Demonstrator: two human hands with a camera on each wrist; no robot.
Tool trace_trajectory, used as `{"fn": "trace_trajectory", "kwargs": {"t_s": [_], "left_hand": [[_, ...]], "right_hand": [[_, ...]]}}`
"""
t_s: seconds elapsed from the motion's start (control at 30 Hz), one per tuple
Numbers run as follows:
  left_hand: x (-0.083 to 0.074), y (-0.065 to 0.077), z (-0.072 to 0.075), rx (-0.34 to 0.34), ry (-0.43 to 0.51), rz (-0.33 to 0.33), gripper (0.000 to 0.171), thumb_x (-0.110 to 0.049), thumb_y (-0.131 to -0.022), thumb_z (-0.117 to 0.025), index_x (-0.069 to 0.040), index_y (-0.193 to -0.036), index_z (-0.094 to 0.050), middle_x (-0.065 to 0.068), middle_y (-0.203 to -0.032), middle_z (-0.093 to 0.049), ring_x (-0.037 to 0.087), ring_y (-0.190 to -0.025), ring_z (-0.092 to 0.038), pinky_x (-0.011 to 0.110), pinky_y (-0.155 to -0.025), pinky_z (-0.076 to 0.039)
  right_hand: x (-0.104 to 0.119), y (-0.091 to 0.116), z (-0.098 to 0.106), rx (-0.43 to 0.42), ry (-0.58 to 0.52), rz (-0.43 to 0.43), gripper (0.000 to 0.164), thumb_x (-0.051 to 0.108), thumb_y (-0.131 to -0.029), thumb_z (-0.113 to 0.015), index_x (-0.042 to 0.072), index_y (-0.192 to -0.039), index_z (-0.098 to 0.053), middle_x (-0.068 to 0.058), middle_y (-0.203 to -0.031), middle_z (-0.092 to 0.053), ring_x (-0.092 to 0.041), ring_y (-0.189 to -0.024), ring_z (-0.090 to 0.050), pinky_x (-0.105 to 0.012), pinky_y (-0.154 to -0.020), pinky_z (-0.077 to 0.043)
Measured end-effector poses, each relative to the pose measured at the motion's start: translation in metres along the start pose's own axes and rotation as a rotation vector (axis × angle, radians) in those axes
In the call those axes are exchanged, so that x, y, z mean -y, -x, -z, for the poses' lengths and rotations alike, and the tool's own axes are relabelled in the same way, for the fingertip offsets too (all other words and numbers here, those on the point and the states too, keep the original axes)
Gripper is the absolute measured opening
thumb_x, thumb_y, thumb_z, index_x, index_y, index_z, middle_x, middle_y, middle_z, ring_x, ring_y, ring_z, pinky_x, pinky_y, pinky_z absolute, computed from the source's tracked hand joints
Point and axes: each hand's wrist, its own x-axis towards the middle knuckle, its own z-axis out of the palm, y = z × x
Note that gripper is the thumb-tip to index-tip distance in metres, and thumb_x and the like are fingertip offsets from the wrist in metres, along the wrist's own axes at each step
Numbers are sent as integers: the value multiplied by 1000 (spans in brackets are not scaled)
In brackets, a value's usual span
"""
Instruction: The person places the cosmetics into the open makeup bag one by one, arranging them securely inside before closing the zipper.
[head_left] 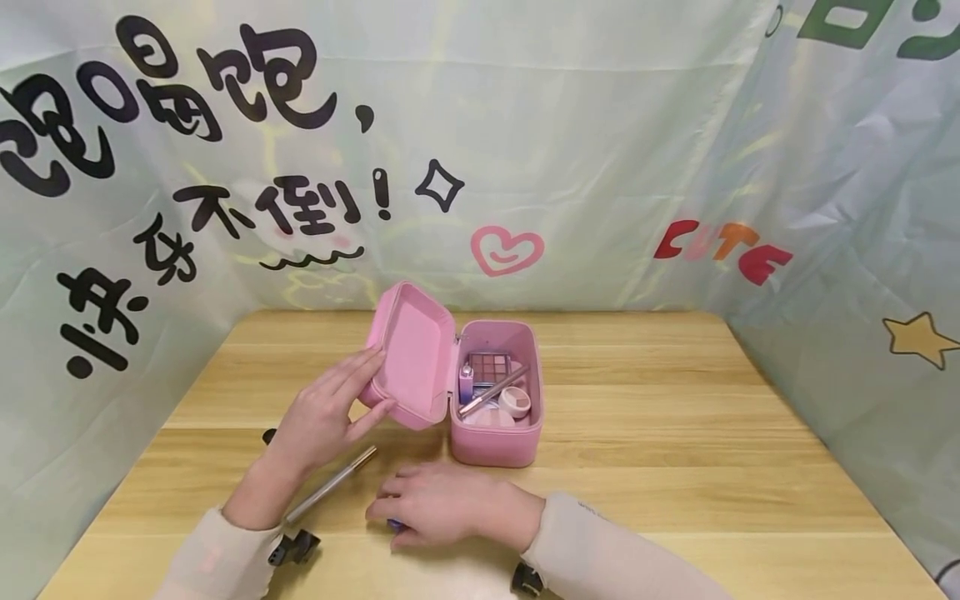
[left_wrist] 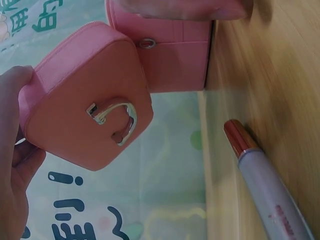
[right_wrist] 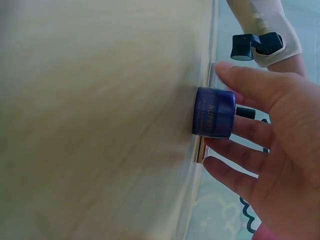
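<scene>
A pink cosmetics case (head_left: 495, 446) stands on the table with its lid (head_left: 416, 358) swung out to the left. My left hand (head_left: 322, 417) holds the lid's left edge between thumb and fingers. In the left wrist view, the lid's outer face (left_wrist: 90, 110) shows a handle with metal fittings. My right hand (head_left: 442, 504) is in front of the case, low over the table. Its spread fingers reach around a small dark blue jar (right_wrist: 215, 112); a firm grip does not show. Inside the case lie an eyeshadow palette (head_left: 491, 367), a slim pen-like tube (head_left: 491, 393) and a small white-sided jar (head_left: 514, 402).
A silvery pen-like cosmetic tube (head_left: 330, 485) with a copper-coloured end lies on the wooden table (head_left: 637, 467) beside the left forearm. A small black thing (head_left: 268, 436) shows partly behind that forearm. A printed cloth (head_left: 585, 150) hangs behind and beside the table.
</scene>
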Motion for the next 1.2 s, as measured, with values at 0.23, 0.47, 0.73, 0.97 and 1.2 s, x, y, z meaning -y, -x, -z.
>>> {"fn": "trace_trajectory", "kwargs": {"t_s": [0.23, 0.47, 0.73, 0.97, 1.2], "left_hand": [[-3, -3, -3, -34, 7, -4, 60, -49, -99, -48, 2, -127, -60, 16, -128, -62, 34, -114, -61, 50, -92, -53], [-7, -8, -5, -87, 10, -18, 55, -46, -98, -51, 1, -124, -63, 14, -125, -65, 33, -113, -62, 47, -94, -52], [-7, -12, -2, -50, 5, -5, 58, -49, -98, -49, 1, -124, -63, 15, -125, -65, 34, -114, -61, 50, -95, -52], [-9, -18, -5, -56, 0, -19, 57, -48, -99, -49, 1, -123, -64, 16, -124, -65, 34, -114, -61, 48, -96, -51], [-12, -24, -4, -36, 4, -19, 57, -49, -98, -48, 0, -123, -65, 13, -127, -64, 32, -115, -60, 47, -95, -52]], "right_hand": [[2, -2, -1, 3, 18, 3, 25, 42, -90, -66, 29, -111, -63, 16, -95, -57, -2, -88, -55, -14, -81, -45], [2, 0, 0, 0, -4, -9, 18, 32, -87, -69, 28, -104, -63, 15, -91, -55, -2, -86, -55, -14, -79, -46], [-1, 9, 1, 1, -19, -4, 26, 32, -87, -69, 25, -112, -63, 14, -96, -57, -2, -90, -55, -14, -84, -46], [-3, 20, 8, -67, -35, -28, 24, 33, -90, -66, 23, -111, -60, 13, -99, -59, -2, -94, -58, -14, -85, -48], [-8, 35, 26, -129, -22, -49, 26, 35, -91, -65, 21, -113, -60, 12, -99, -58, -5, -90, -55, -15, -83, -49]]}}
